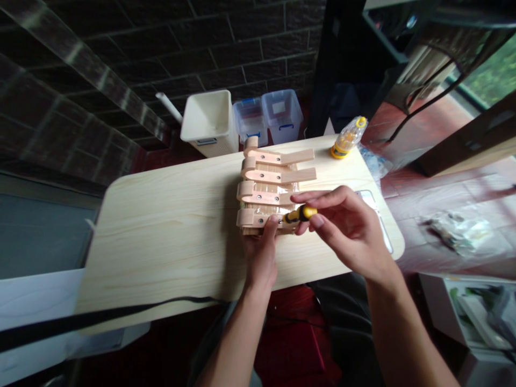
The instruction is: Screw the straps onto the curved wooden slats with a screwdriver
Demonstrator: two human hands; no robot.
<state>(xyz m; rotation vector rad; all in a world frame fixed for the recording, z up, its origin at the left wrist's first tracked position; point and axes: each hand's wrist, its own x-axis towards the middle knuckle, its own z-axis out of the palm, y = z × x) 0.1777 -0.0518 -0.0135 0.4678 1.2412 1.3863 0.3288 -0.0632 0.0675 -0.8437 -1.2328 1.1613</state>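
Several light wooden pieces with rounded ends and dark screw heads, such as this wooden bar (269, 176), lie in a row across a plastic-wrapped wooden stack (266, 208) on the table. My right hand (349, 226) is closed around a yellow and black screwdriver (300, 214). Its tip meets the right-hand screw of the nearest wooden bar (246, 217). My left hand (262, 252) grips the near side of that bar, the thumb pressed on top between its two screws. The left fingers are hidden below the stack's edge.
A yellow-capped clear bottle-like container (349, 138) stands at the table's far right. A white phone-like object (374, 212) lies by the right edge, partly behind my hand. Beyond the table are a cream bin (207, 121) and two clear plastic boxes (282, 113). A black strap (121, 312) crosses the near left edge.
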